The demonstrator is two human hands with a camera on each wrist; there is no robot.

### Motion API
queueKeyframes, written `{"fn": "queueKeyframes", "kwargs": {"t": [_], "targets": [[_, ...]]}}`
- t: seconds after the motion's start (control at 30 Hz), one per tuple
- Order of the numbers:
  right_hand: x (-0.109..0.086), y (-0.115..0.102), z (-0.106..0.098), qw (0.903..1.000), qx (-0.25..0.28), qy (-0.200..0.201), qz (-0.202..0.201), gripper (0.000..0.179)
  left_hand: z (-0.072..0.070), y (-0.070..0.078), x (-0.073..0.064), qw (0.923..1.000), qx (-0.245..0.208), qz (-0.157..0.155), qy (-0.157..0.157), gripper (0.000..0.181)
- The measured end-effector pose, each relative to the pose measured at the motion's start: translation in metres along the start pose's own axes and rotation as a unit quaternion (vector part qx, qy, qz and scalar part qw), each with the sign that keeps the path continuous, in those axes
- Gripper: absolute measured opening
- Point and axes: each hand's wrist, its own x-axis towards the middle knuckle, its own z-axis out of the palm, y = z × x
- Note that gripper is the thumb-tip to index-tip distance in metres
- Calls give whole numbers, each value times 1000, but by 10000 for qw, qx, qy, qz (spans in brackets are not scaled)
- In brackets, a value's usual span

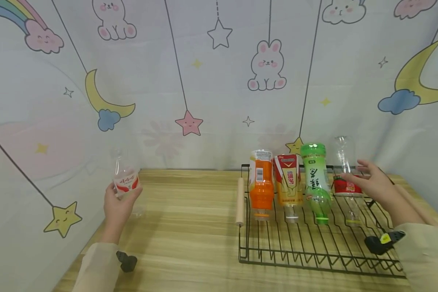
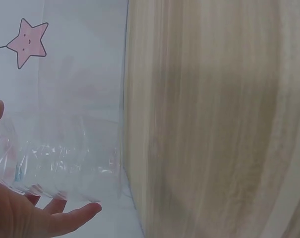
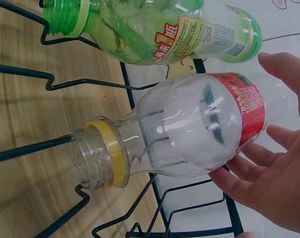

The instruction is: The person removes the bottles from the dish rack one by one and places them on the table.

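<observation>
From my end I count 5 btls total: 2 clear btls [image 1: 127, 179] [image 3: 189, 124] w/ red on the labels, 1 orange btl [image 1: 261, 184], 1 yel/red-label btl [image 1: 289, 180], 1 green btl [image 1: 316, 182]. Split: 4 on the blk wire rack [image 1: 295, 267], 1 in the L hand [image 1: 118, 205]. Neck rings [image 3: 115, 148]: 4, one per racked btl. Racks, 1, w/ 2 wooden handles [image 1: 239, 201] [image 1: 421, 207]; tables [image 1: 190, 227], 1. Hands, 2, incl. the R hand [image 1: 379, 188]; blk wrist units [image 1: 129, 263] [image 1: 377, 245], 2. On 1 backdrop [image 1: 219, 93] I get 2 bunnies [image 1: 267, 67] [image 1: 111, 18], 2 crescent moons [image 1: 93, 95] [image 1: 409, 75], 1 rainbow [image 1: 12, 12], 1 pink star [image 1: 189, 123], 2 smiling yel stars [image 1: 63, 220] [image 1: 295, 145], 2 pink clouds [image 1: 44, 37] [image 1: 415, 7], 2 blue clouds [image 1: 108, 120] [image 1: 399, 101].
</observation>
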Motion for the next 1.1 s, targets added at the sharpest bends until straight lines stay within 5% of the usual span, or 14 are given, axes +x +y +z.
{"fn": "queueKeyframes", "kwargs": {"t": [0.5, 1.1], "targets": [[-1, 4, 3, 9990, -419, -141, -44, 100, 2, -12, 1, 9997, -26, -233, 34, 95], [-2, 4, 5, 9986, -262, -463, 45, 102, 2, -20, 4, 9994, -110, -324, 14, 93]]}}
